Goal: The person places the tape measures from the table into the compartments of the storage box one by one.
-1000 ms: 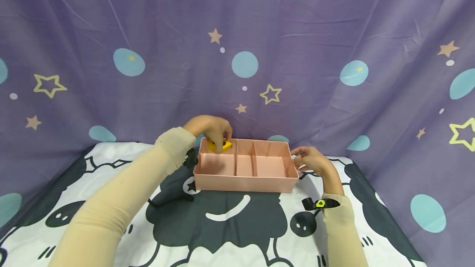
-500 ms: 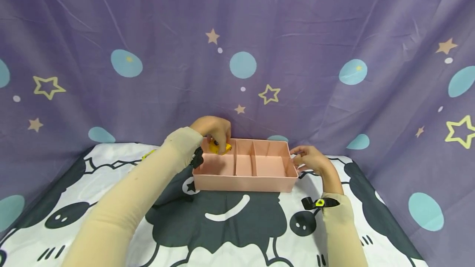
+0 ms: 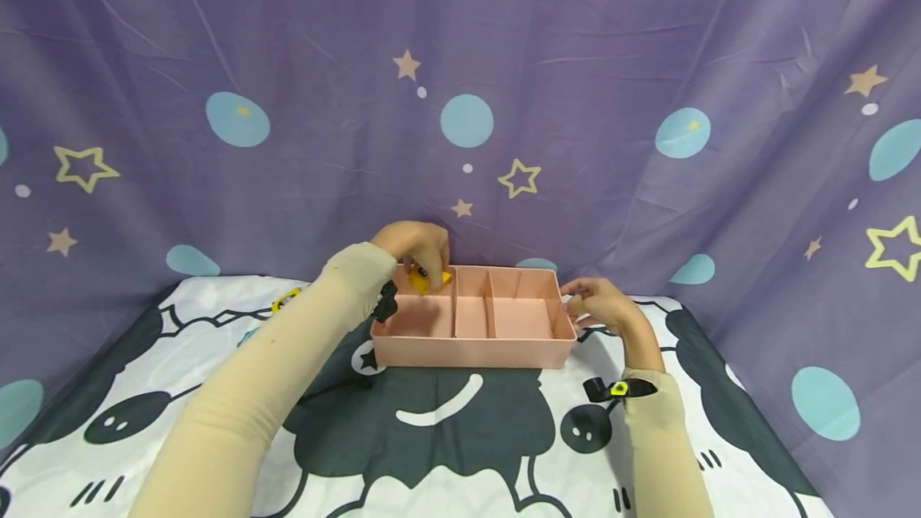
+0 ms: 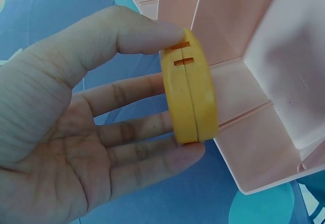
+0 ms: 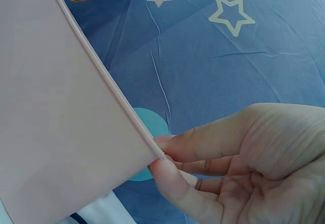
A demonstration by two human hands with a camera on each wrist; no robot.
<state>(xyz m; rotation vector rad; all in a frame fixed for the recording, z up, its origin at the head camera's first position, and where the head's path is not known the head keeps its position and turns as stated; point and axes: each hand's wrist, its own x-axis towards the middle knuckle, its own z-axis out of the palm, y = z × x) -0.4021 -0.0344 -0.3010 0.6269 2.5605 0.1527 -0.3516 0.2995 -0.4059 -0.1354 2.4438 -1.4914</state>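
1 pink box (image 3: 471, 353), 2 dividers (image 3: 455, 306) (image 3: 492, 308), 3 compartments (image 3: 420, 320) (image 3: 472, 320) (image 3: 525, 320), 2 yellow pieces (image 4: 189, 92) (image 3: 285, 300), 2 grips (image 3: 423, 246) (image 3: 603, 306).

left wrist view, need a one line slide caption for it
Left hand gripping a yellow object, with a pink divided box behind it.

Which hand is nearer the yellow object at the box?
Left. The left hand pinches the yellow object at the left end of the pink box; the right hand is farther, gripping the box's right end.
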